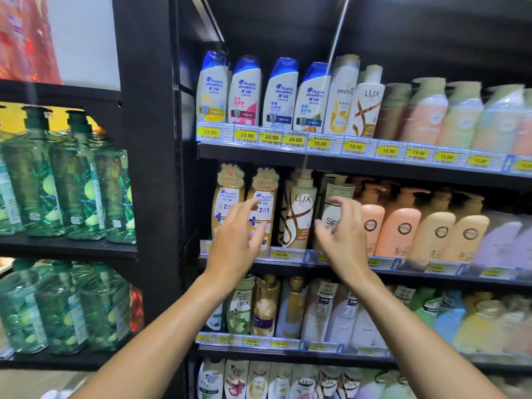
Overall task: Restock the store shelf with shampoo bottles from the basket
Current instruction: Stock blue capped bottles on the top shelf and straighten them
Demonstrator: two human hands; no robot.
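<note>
Shampoo bottles [298, 214] — glossy, curved plastic — are stood along the middle shelf [288, 267], just behind the left hand [236, 237] and right hand [342, 234], both held up with fingers loosely spread, nothing gripped. Blue-capped white bottles [280, 93] are ranged above.

We face a black shelf unit [403, 33] on the right; its top board [259, 154] carries four white bottles with blue caps [247, 90] at the left, then two white-and-gold bottles [341, 102], then blurred pastel bottles [460, 113]; yellow price tags [247, 135] line the front edges; on the middle board [288, 264] stand two gold bottles [266, 182], a white pump bottle [299, 214], and peach and cream pump bottles [400, 223] further right; the lower boards hold mixed bottles [290, 309]; to the left, a second rack [72, 247] bears green pump bottles [72, 180] on two boards.
</note>
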